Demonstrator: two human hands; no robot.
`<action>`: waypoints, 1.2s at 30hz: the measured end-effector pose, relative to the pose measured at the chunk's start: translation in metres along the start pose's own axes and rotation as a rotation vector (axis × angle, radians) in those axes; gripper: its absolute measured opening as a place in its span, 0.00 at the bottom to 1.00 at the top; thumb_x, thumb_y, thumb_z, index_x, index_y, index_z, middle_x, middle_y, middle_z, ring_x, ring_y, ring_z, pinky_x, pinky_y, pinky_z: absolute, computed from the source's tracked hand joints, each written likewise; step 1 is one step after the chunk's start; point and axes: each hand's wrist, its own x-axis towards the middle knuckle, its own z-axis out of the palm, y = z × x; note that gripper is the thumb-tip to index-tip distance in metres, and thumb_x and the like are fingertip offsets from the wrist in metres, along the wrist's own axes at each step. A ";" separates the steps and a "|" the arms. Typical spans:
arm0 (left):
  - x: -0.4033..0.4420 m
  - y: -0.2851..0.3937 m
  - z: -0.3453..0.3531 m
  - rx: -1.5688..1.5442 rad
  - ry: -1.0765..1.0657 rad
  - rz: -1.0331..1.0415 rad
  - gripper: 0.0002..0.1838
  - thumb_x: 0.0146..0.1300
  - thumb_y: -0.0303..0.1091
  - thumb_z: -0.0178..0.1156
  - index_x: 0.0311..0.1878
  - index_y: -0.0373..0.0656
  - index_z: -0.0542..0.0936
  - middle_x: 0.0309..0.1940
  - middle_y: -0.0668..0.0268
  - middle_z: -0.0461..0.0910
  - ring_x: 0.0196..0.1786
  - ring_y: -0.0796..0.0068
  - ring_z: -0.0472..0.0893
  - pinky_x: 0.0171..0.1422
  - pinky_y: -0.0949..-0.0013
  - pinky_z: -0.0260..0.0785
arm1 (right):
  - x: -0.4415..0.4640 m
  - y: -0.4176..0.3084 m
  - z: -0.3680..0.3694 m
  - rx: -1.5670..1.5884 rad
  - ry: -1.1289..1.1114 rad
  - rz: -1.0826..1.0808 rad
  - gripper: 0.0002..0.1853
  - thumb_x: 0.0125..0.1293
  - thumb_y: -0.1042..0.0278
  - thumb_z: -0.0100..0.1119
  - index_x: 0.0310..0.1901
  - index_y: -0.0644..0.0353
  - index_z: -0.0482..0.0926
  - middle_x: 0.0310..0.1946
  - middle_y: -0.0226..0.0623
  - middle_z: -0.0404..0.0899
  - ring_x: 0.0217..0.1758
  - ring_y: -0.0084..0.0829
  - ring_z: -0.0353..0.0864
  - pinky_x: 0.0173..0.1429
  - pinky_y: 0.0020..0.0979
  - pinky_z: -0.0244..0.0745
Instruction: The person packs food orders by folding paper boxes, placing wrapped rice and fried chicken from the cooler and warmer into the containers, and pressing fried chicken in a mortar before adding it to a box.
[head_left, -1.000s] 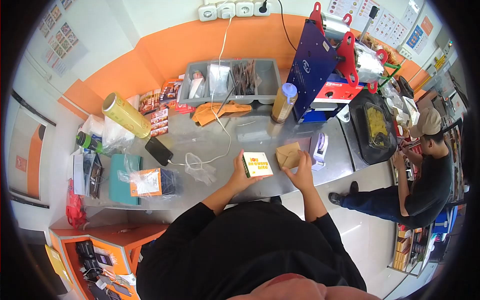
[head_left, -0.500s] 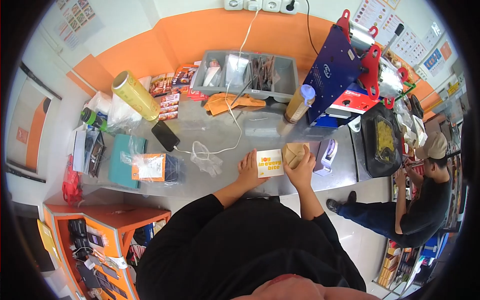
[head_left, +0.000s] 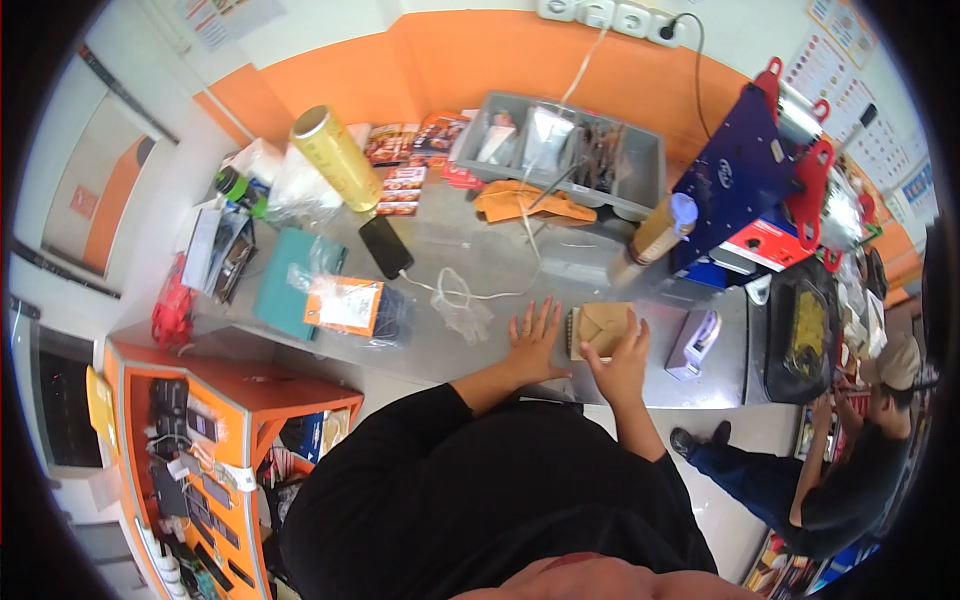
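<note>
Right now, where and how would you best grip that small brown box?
Probably by its left and right side walls, coming from the near edge of the counter: the brown box looks squarish and its folded top might give. The right hand is at its near right corner; the left hand is spread open to its left.

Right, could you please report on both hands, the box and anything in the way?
Left hand: open, spread, left of brown cardboard box. Right hand: at box's near right corner. Tape dispenser: further right, apart from box; nothing seen blocking.
</note>
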 end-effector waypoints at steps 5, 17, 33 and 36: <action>-0.019 -0.079 -0.006 -0.019 0.516 -0.238 0.49 0.52 0.45 0.69 0.75 0.53 0.55 0.76 0.51 0.47 0.76 0.41 0.48 0.74 0.38 0.43 | -0.013 0.016 -0.002 0.269 0.014 0.098 0.43 0.61 0.53 0.65 0.71 0.64 0.54 0.62 0.64 0.60 0.60 0.57 0.69 0.60 0.52 0.68; -0.037 -0.145 -0.030 -0.150 0.629 -0.271 0.22 0.52 0.20 0.62 0.52 0.48 0.77 0.65 0.45 0.59 0.59 0.39 0.72 0.62 0.49 0.66 | -0.031 0.017 0.014 1.104 -1.104 0.353 0.31 0.74 0.55 0.49 0.75 0.54 0.57 0.76 0.40 0.53 0.75 0.36 0.60 0.72 0.44 0.60; -0.052 -0.058 -0.077 -0.345 0.713 0.208 0.10 0.52 0.16 0.63 0.37 0.40 0.79 0.51 0.55 0.66 0.45 0.61 0.78 0.48 0.65 0.75 | -0.001 -0.036 -0.003 1.187 -0.861 0.224 0.26 0.72 0.62 0.57 0.67 0.57 0.63 0.53 0.36 0.70 0.43 0.24 0.78 0.43 0.27 0.77; -0.049 -0.029 -0.079 -0.416 0.618 0.393 0.12 0.53 0.15 0.61 0.40 0.40 0.78 0.52 0.54 0.68 0.46 0.58 0.78 0.50 0.63 0.73 | 0.009 -0.072 -0.010 1.024 -0.541 0.153 0.21 0.70 0.64 0.60 0.60 0.57 0.66 0.46 0.34 0.70 0.30 0.21 0.76 0.27 0.23 0.73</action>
